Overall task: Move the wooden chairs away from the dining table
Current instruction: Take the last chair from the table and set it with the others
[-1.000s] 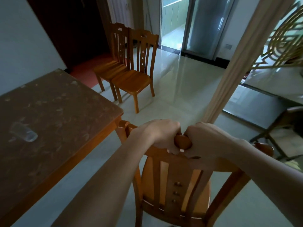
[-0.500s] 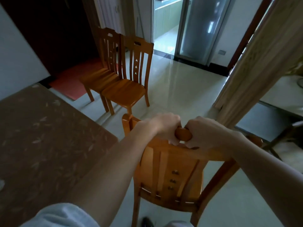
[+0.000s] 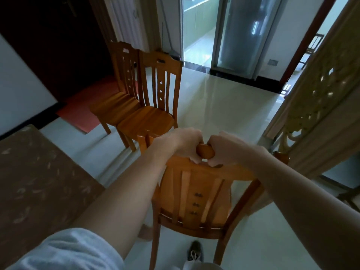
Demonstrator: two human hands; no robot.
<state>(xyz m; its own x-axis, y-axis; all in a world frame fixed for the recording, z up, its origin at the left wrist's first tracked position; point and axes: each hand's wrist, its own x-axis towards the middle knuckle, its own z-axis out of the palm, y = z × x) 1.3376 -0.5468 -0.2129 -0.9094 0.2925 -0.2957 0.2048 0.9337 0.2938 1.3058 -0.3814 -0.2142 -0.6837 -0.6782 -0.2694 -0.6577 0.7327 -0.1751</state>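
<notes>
Two wooden chairs (image 3: 136,106) already stand together near the doorway, clear of the dining table (image 3: 39,182). We clamp our left hand (image 3: 181,144) and right hand (image 3: 229,148) on a third chair (image 3: 198,193), beside the table's corner and just short of the pair.

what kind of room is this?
Most likely a home dining area: a patterned-top table, matching wooden chairs, one gripped by left hand and right hand, two more ahead, glossy tile floor, and a glass sliding door.
</notes>
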